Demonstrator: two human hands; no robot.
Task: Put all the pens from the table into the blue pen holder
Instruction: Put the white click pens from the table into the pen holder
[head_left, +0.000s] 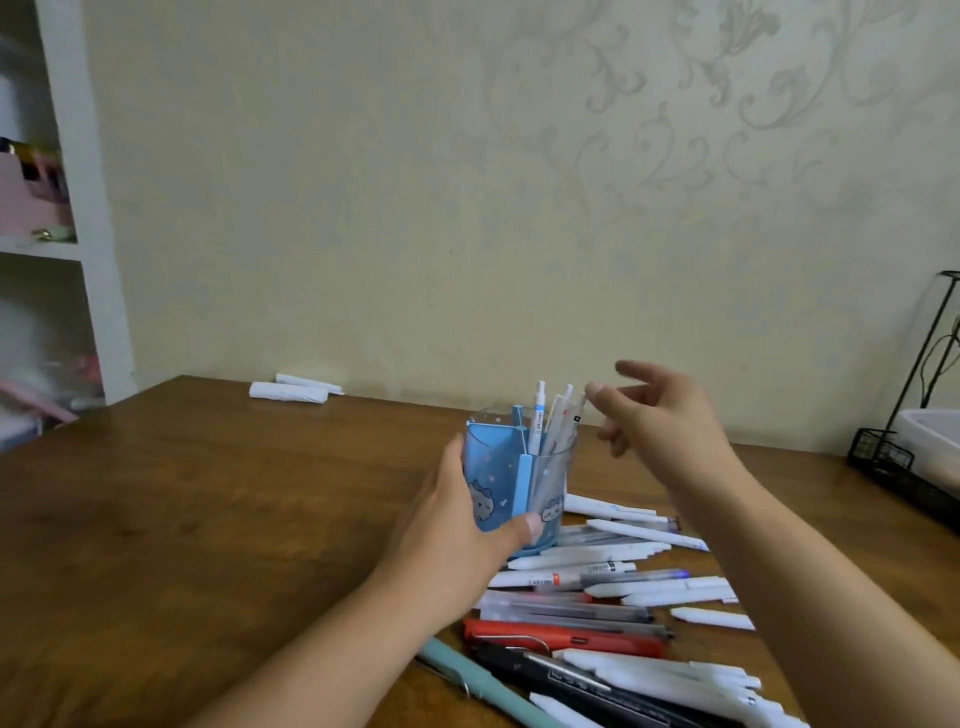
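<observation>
The blue pen holder (493, 467) stands on the wooden table (208, 519), with a few white pens (537, 421) upright in its clear right-hand compartment. My left hand (457, 519) wraps around the holder from the front left. Just right of the pen tops hovers my right hand (660, 415), fingers spread and holding nothing. A pile of pens (613, 597) lies on the table right of and in front of the holder: many white ones, clear ones, a red pen (561, 636), a black pen (571, 680) and a teal pen (483, 691).
Two white rolled items (291, 391) lie at the table's far edge by the wall. A black wire rack with a white tray (904, 457) stands at the right edge. A white shelf unit (52, 234) is at the left.
</observation>
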